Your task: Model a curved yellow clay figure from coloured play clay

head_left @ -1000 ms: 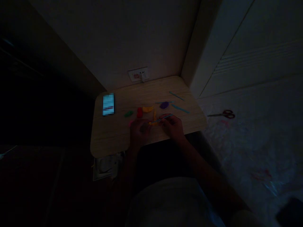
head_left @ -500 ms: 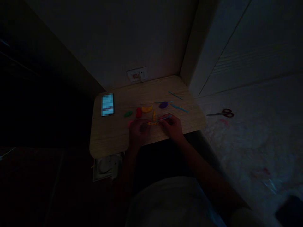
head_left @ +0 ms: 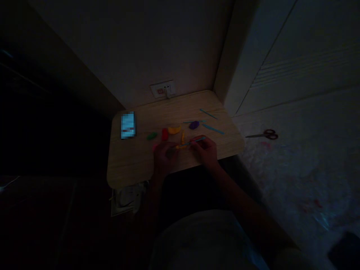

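Note:
My right hand (head_left: 207, 150) is closed around a thin blue modelling tool (head_left: 200, 139), its tip pointing left over the orange clay. An upright-looking strip of orange modelling clay (head_left: 182, 135) and a crosswise orange clay strip (head_left: 180, 147) lie between my hands. My left hand (head_left: 164, 159) has its fingers bent together at the left end of the crosswise strip, pinching it. Just behind the hands are a yellow-orange clay lump (head_left: 174, 130), a red clay lump (head_left: 165, 134) and a green clay lump (head_left: 152, 135). Pink clay (head_left: 155, 147) shows partly beside my left hand.
On the small wooden table (head_left: 129, 165) are a lit phone (head_left: 128, 125), purple clay (head_left: 194, 125) and more blue tools (head_left: 213, 129). A wall socket (head_left: 163, 89) with a plug is behind it. Scissors (head_left: 270, 134) lie off to the right. The room is dim.
The blue tool in my right hand has swung and shows more of its length across the orange clay. My left hand has hardly moved.

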The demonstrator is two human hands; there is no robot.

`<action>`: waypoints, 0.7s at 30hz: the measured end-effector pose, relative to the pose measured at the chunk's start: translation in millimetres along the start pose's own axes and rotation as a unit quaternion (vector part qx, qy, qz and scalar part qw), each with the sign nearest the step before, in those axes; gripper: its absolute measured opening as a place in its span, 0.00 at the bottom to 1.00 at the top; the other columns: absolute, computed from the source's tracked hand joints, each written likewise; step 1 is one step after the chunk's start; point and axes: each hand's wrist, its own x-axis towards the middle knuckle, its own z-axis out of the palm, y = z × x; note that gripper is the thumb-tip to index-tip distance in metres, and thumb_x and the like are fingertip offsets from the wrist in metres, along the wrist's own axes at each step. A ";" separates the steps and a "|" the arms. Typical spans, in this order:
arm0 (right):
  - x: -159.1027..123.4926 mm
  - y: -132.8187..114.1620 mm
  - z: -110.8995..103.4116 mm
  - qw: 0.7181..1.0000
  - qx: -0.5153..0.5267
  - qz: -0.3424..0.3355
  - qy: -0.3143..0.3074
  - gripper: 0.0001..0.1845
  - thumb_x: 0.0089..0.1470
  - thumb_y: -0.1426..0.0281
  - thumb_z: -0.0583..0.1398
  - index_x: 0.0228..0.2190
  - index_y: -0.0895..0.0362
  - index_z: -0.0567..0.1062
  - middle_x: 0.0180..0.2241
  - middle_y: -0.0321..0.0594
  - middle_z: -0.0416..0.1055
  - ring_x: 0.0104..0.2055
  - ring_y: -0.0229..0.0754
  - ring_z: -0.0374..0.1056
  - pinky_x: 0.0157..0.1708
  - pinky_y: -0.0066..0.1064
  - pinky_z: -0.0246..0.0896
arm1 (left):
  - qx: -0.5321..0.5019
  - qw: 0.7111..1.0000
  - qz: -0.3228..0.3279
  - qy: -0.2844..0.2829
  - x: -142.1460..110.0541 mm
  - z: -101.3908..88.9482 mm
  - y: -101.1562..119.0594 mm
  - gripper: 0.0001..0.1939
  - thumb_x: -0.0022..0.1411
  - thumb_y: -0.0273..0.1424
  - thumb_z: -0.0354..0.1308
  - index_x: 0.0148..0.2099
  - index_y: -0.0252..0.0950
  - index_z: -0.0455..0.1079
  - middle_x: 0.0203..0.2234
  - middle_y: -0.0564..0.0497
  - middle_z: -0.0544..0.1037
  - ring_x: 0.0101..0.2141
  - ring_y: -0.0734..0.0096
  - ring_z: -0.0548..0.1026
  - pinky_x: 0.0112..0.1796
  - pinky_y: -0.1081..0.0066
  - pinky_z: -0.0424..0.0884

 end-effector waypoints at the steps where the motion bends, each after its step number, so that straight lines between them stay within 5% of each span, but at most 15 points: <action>1: 0.1 0.5 -0.1 1.000 -0.002 0.001 -0.002 0.15 0.46 0.56 0.72 0.30 0.51 0.79 0.29 0.36 0.79 0.28 0.43 0.76 0.31 0.36 0.75 | 0.000 1.000 0.000 0.000 -0.2 0.2 -0.6 0.08 0.62 0.35 0.63 0.42 0.39 0.78 0.39 0.49 0.85 0.42 0.58 0.81 0.53 0.55 0.69; 14: 1.4 -2.2 0.8 1.000 -0.021 0.006 -0.009 0.16 0.47 0.56 0.72 0.29 0.52 0.77 0.26 0.36 0.77 0.27 0.42 0.74 0.30 0.34 0.71 | 0.007 1.000 0.006 -0.004 1.4 0.2 1.0 0.08 0.64 0.35 0.62 0.44 0.40 0.79 0.40 0.49 0.85 0.42 0.59 0.81 0.52 0.56 0.69; 21: 7.2 -1.1 -6.8 0.995 0.059 0.030 0.071 0.19 0.47 0.52 0.70 0.31 0.52 0.73 0.23 0.32 0.73 0.25 0.39 0.69 0.26 0.31 0.67 | 0.065 0.997 0.029 -0.026 0.7 2.1 6.4 0.08 0.64 0.30 0.61 0.45 0.41 0.78 0.40 0.48 0.83 0.45 0.58 0.79 0.51 0.56 0.70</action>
